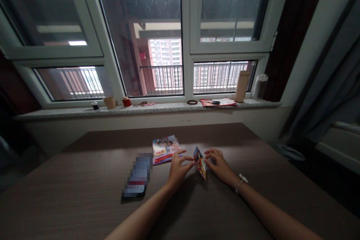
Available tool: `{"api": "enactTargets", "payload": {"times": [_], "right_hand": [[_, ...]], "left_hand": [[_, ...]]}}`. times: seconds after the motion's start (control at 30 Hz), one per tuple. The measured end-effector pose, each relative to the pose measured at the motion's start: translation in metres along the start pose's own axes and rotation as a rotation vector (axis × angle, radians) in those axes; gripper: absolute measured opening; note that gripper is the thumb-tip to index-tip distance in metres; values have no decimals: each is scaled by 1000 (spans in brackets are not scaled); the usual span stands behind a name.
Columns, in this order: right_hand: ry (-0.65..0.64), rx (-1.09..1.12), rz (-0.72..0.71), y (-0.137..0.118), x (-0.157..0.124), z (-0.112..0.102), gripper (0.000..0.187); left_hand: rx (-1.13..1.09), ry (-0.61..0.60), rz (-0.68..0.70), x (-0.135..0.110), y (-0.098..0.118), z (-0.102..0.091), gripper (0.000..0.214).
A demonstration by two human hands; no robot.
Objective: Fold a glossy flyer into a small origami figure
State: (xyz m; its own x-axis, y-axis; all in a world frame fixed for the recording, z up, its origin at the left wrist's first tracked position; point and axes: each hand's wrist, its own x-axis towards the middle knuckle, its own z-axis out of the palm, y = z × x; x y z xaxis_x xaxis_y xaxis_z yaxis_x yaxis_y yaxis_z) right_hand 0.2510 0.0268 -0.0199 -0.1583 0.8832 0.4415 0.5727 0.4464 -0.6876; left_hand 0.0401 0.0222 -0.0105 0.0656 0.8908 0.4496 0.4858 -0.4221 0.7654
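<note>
A small piece of folded colorful printed paper [200,163] stands on edge between my hands, pointed at its top and bottom. At its left side are the fingertips of my left hand [179,168], thumb and fingers drawn toward the paper. My right hand [221,167] has its thumb and curled fingers at the right side of the same paper. The exact grip of the fingertips is too small to see clearly. Behind my left hand lies a stack of printed leaflets [165,146], partly covered by its fingers.
A phone [137,176] with a blurred screen rests on the brown table [84,180], left of my left arm. On the windowsill [168,108] are a paper cup [109,102], a red spool [126,102], scissors [215,102] on papers, a bracelet [192,102] and a tan bottle [242,86].
</note>
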Motion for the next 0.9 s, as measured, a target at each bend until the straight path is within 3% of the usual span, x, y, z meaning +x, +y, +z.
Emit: {"api": "enactTargets", "payload": {"times": [0.5, 0.9], "right_hand": [[-128, -53, -48, -8, -3, 1, 7], [-163, -66, -53, -10, -3, 0, 7]], "left_hand": [[161, -14, -10, -1, -7, 8, 14], [187, -105, 5, -2, -4, 7, 9]]}}
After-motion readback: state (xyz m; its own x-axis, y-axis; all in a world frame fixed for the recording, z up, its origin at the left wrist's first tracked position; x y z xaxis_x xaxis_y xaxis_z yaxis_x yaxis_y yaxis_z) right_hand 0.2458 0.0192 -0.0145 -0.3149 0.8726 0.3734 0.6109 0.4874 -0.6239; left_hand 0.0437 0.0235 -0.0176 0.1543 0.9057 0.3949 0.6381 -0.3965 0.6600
